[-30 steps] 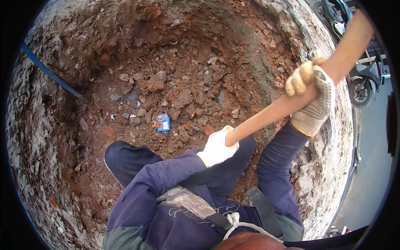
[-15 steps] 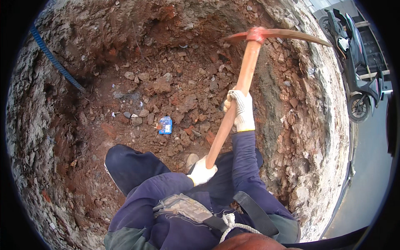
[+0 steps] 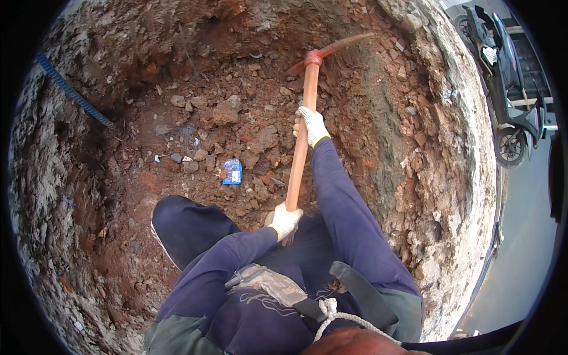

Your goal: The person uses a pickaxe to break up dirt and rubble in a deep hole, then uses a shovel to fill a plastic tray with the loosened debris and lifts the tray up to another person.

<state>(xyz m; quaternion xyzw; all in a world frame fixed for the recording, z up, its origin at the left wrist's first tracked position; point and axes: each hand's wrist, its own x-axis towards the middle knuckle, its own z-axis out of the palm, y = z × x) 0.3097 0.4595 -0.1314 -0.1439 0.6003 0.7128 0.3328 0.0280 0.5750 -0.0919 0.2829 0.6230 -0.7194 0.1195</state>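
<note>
1. Progress: pit looks well hollowed out, w/ rough walls all round. Loose rubble (image 3: 226, 113) covers much of the floor, so prob. partway; clearing it is not yet done. Can't tell how much is left.
2. L hand (image 3: 285, 222), white glove, closed round the lower end of the pickaxe (image 3: 299, 163).
3. R hand (image 3: 313, 125), gloved too, wrapped round the handle further up, nr the head.
4. Pickaxe is in front of the person, over the pit floor, head toward the far wall. Can't tell if the tip touches dirt.
5. Looks: pale wood handle, smooth, approx. straight; reddish metal head (image 3: 312, 58), brownish arms, long one pointing up-right, slightly blurred.
</note>
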